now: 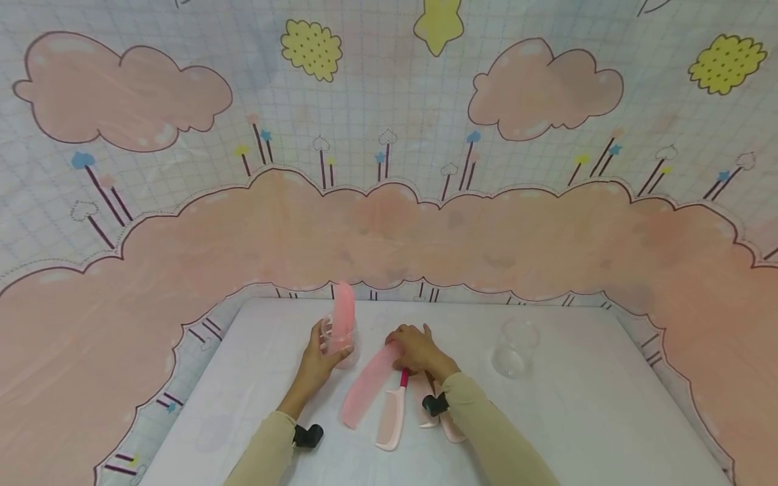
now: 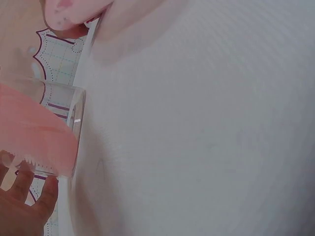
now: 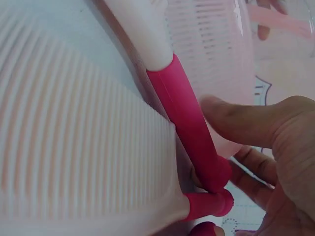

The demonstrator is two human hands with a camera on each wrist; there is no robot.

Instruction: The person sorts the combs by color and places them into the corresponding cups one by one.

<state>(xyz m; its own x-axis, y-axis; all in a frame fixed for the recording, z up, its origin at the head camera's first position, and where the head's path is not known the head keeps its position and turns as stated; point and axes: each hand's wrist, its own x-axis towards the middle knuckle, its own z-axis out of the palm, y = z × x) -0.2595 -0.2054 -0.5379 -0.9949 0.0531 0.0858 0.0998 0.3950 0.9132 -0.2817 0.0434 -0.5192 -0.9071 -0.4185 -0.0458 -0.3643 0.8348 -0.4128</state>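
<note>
On the white table (image 1: pixel 577 418) my left hand (image 1: pixel 328 347) grips a clear plastic cup (image 1: pixel 348 351) with a pink comb (image 1: pixel 344 314) standing upright in it. The left wrist view shows that cup (image 2: pixel 66 128), the comb (image 2: pixel 32 132) and my fingers (image 2: pixel 29 204) from close by. My right hand (image 1: pixel 406 345) pinches the far end of a wide pink comb (image 1: pixel 367 386), which slants down to the table. The right wrist view has my thumb (image 3: pixel 236 120) on this comb (image 3: pixel 211 54), beside the magenta handle (image 3: pixel 189 128) of a tail comb (image 1: pixel 392 415).
An empty clear cup (image 1: pixel 516 347) stands to the right of my hands. More pale pink combs (image 1: pixel 451 426) lie under my right forearm, and one's ribbed teeth (image 3: pixel 74 147) fill the left of the right wrist view. A cloud-patterned cloth (image 1: pixel 389 223) backs the table.
</note>
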